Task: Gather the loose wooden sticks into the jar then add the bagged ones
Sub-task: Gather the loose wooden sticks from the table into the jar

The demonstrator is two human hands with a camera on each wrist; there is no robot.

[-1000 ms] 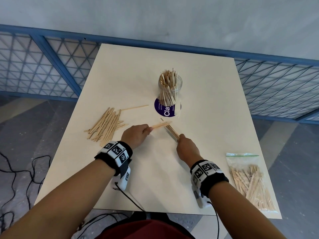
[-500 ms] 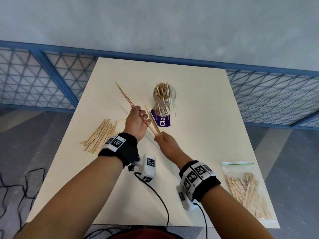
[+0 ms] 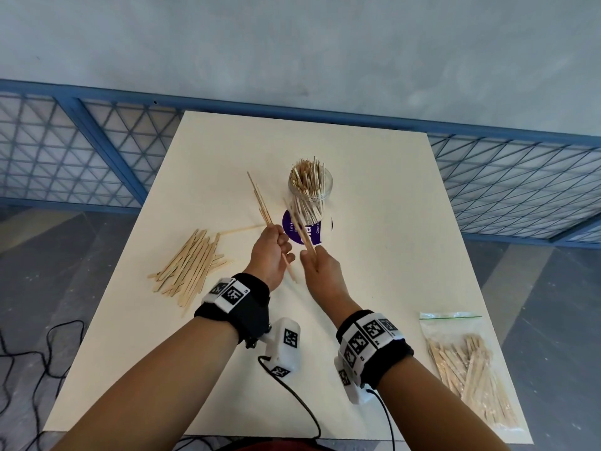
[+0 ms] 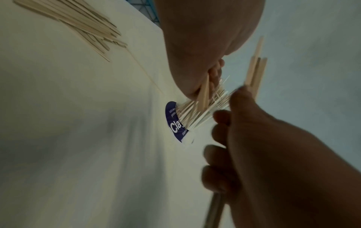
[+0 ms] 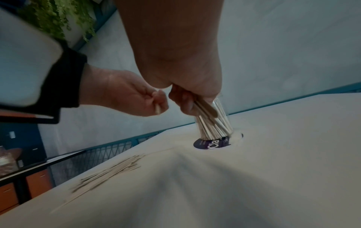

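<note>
A clear jar [image 3: 311, 193] packed with upright wooden sticks stands mid-table on a purple round label [image 3: 294, 230]. My left hand [image 3: 272, 252] grips a small bundle of sticks [image 3: 260, 200] raised just left of the jar. My right hand [image 3: 320, 265] grips another few sticks [image 3: 300, 227], which point up toward the jar's near side. Both hands hover close together in front of the jar. A pile of loose sticks [image 3: 192, 263] lies at the left. The zip bag of sticks [image 3: 468, 369] lies at the near right corner.
The cream table [image 3: 374, 255] ends at a blue mesh railing [image 3: 507, 177] behind and beside it. One single stick [image 3: 244, 228] lies between the pile and the jar. Black cables [image 3: 29, 353] trail on the floor at the left.
Both hands lifted their sticks off the table and carried them up toward the jar. The left bundle now points upward beside the jar. The camera has tilted upward.
</note>
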